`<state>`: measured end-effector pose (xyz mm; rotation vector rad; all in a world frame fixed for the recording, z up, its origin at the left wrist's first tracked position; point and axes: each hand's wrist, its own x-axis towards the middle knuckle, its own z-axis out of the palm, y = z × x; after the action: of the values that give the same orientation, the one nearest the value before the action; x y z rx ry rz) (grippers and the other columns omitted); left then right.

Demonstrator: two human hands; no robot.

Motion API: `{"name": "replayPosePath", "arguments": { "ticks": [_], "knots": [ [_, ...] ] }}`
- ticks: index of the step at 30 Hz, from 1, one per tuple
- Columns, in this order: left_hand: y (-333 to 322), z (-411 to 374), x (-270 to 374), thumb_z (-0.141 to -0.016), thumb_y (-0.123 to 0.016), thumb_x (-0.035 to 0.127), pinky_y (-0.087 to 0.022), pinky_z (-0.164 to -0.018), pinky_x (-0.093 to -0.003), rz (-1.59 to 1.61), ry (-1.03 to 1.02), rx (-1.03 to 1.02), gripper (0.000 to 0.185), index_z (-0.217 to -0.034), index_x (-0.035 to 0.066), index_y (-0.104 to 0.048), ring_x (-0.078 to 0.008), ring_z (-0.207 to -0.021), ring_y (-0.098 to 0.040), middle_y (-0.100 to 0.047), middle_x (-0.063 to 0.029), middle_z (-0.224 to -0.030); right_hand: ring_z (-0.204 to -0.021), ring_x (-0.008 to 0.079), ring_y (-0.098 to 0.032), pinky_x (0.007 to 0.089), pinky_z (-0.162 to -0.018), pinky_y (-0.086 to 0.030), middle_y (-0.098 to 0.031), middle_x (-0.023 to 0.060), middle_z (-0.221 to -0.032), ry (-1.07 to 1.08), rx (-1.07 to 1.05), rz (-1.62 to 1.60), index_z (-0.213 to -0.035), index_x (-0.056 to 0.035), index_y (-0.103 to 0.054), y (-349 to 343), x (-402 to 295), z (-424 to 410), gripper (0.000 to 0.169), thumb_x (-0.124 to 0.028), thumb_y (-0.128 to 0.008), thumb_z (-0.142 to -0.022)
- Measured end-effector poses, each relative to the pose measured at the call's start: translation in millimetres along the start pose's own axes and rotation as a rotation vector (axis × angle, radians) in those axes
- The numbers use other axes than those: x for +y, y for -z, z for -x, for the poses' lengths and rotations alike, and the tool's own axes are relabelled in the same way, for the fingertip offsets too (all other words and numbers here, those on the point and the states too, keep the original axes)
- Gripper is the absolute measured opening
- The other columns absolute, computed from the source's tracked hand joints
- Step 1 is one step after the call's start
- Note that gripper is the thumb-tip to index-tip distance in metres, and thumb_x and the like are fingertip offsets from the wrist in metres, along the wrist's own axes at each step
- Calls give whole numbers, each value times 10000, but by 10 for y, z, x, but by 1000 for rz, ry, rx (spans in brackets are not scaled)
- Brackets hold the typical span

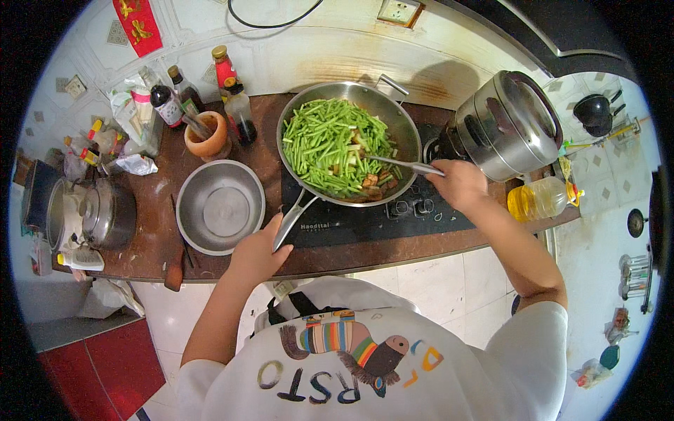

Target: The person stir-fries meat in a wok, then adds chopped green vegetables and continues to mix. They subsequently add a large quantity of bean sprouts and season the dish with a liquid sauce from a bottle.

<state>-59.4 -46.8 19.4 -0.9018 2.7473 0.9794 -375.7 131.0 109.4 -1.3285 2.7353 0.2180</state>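
A stainless steel wok [408,137] sits on the gas cooktop [342,226], filled with cut green beans [329,142]. Browned pieces of meat or tofu [375,184] lie at its near right side, with a few pale pieces among the beans. My left hand [260,250] is closed around the wok's long metal handle [295,218]. In my right hand [459,182] is the handle of a metal spatula [403,162], whose blade is hidden in the food. Just left of the wok stands an empty metal bowl [226,207].
Behind the bowl are a clay mortar [209,135] with a pestle and several sauce bottles [239,113]. A stacked steel steamer [500,126] and an oil bottle [537,200] stand at right. Lidded pots [108,213] are at left; a wooden utensil [174,273] overhangs the counter edge.
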Motion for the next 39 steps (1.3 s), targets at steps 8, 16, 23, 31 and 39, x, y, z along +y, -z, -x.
{"name": "replayPosePath", "arguments": {
  "ticks": [8,16,23,31,39],
  "knots": [
    [-114,146,-133,-819,-585,305,-471,-720,-446,0,29,158,564,-1288,55,-395,-374,-835,-600,-618,-206,-913,-675,254,-593,363,-586,-472,-572,79,-721,296,517,408,-933,-119,-616,550,32,170,190,-187,-592,-757],
    [-36,202,71,-785,-637,267,-477,-735,-440,4,158,108,519,-1238,83,-462,-388,-866,-595,-612,-212,-967,-738,215,-598,332,-611,-479,-590,65,-787,205,596,707,-945,-118,-597,602,266,-182,205,-132,-532,-752],
    [-83,167,-71,-785,-610,216,-466,-656,-457,56,24,128,464,-1201,103,-440,-386,-764,-600,-615,-205,-813,-710,296,-624,396,-614,-505,-627,127,-768,57,248,336,-847,-92,-632,7,499,-430,225,-297,-570,-779],
    [-107,158,-83,-774,-615,215,-460,-658,-463,98,56,124,441,-1165,96,-449,-391,-775,-596,-614,-206,-813,-779,300,-623,412,-664,-501,-647,114,-809,-5,36,50,-886,-118,-639,-457,90,-562,320,-416,-544,-822],
    [-13,197,-26,-793,-608,269,-467,-672,-447,41,74,114,458,-1185,86,-459,-377,-796,-599,-619,-197,-850,-679,267,-607,407,-596,-486,-595,86,-726,204,386,292,-839,-136,-603,370,110,-71,189,-310,-623,-768]
  ]
}}
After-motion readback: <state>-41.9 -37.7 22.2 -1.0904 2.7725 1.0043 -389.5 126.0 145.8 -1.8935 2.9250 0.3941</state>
